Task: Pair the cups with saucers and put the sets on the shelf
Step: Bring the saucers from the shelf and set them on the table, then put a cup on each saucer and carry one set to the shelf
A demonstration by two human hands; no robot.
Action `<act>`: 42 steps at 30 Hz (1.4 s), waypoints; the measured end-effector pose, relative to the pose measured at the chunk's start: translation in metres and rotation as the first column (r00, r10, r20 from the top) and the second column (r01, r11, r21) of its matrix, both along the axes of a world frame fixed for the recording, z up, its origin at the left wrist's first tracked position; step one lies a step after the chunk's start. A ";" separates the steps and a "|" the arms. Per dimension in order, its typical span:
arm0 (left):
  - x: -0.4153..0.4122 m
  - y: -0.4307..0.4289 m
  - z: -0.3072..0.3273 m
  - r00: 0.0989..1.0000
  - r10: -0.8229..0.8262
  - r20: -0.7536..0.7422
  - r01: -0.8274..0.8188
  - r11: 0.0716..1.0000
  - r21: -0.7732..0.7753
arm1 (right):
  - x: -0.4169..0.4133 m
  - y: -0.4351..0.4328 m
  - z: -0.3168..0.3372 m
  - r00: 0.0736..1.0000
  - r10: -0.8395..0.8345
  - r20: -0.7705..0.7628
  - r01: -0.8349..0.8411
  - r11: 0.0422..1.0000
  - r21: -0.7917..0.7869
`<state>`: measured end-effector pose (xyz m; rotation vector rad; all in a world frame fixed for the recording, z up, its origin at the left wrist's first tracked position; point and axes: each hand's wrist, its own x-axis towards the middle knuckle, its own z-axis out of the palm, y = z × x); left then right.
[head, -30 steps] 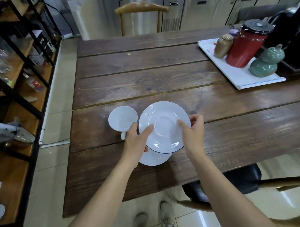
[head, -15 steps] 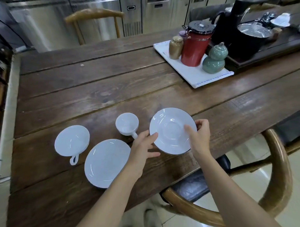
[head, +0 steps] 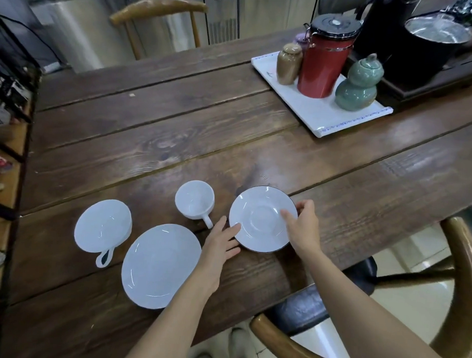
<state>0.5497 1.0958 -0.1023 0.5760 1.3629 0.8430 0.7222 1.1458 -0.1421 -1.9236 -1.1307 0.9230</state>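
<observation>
Counting two cups (head: pixel 194 200), two saucers (head: pixel 263 218); right hand (head: pixel 305 229) gripping one, left hand (head: pixel 219 241) spread.

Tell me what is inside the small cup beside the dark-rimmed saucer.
Nothing shows inside the small cup: bare white walls and bottom, and it stands upright on the table. The near inner wall is hidden by its own rim.

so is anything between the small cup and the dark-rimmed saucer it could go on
Nothing visible. The small cup stands just left of the dark-rimmed saucer with only bare table between them. The saucer's centre is bare; the left hand touches its left edge and the right hand holds its right rim.
</observation>
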 end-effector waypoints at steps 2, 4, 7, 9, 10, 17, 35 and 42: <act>0.000 0.001 -0.004 1.000 0.025 -0.008 -0.025 0.999 -0.023 | -0.001 0.002 -0.003 0.999 0.018 0.046 -0.017 0.999 -0.027; 0.001 0.004 -0.005 0.999 0.000 -0.040 -0.001 1.000 -0.002 | 0.000 0.004 -0.005 0.995 0.038 0.093 -0.035 0.999 -0.040; 0.003 0.008 -0.006 0.995 -0.014 -0.101 0.015 1.000 0.004 | 0.001 0.006 -0.007 0.978 0.088 0.188 -0.077 0.995 -0.067; 0.004 0.010 -0.005 0.985 -0.045 -0.168 0.044 0.999 -0.005 | 0.002 0.007 -0.009 0.959 0.113 0.261 -0.091 0.991 -0.094; 0.004 0.011 -0.004 0.974 -0.087 -0.207 0.087 0.996 -0.009 | 0.002 0.007 -0.010 0.948 0.118 0.295 -0.090 0.990 -0.107; -0.011 0.012 0.013 0.754 -0.398 -0.523 0.401 0.909 -0.114 | 0.010 0.016 -0.004 0.874 0.182 0.450 -0.137 0.982 -0.131; -0.101 0.029 -0.007 0.602 -0.104 -0.792 0.320 0.940 0.120 | -0.093 0.050 0.046 0.593 0.735 0.329 -0.747 0.654 -0.115; -0.102 0.040 -0.023 0.745 -0.137 -0.653 0.316 0.934 0.165 | -0.115 0.046 0.037 0.569 0.808 0.151 -0.797 0.588 -0.140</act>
